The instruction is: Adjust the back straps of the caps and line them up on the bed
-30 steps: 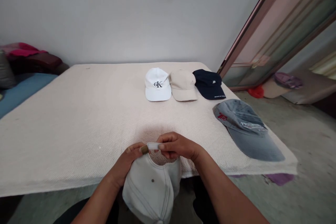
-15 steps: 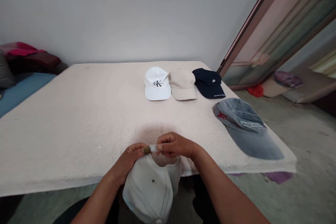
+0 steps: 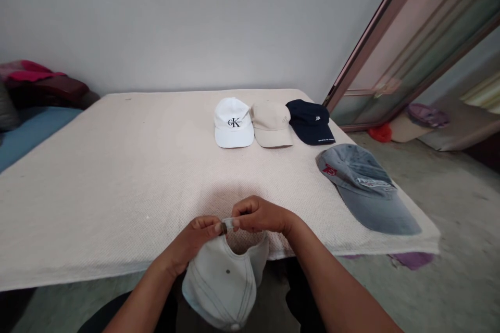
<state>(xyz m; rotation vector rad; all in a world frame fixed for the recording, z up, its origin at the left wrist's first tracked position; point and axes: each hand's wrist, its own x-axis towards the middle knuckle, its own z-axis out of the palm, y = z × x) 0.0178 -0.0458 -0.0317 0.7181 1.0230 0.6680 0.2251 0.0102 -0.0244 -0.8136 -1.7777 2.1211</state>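
Observation:
A pale grey-white cap [image 3: 222, 281] is held at the table's front edge, its back opening facing away from me. My left hand [image 3: 195, 239] is closed at the left end of the opening, thumb on the brown buckle [image 3: 224, 228]. The light strap [image 3: 229, 222] runs from that buckle to my right hand [image 3: 258, 214], which pinches it between thumb and fingers. The cap hangs below both hands, partly off the edge. Its brim is out of sight.
On the cream-covered table [image 3: 117, 177] stand a white cap [image 3: 233, 125], a beige cap [image 3: 271, 125] and a navy cap [image 3: 311, 122] in a row. A grey-blue cap [image 3: 363, 187] lies at the right edge. Behind is a pale wall [image 3: 164, 26].
My left thumb has moved onto the buckle, covering part of it. The buckle has turned and shifted slightly right, and less strap shows between my hands.

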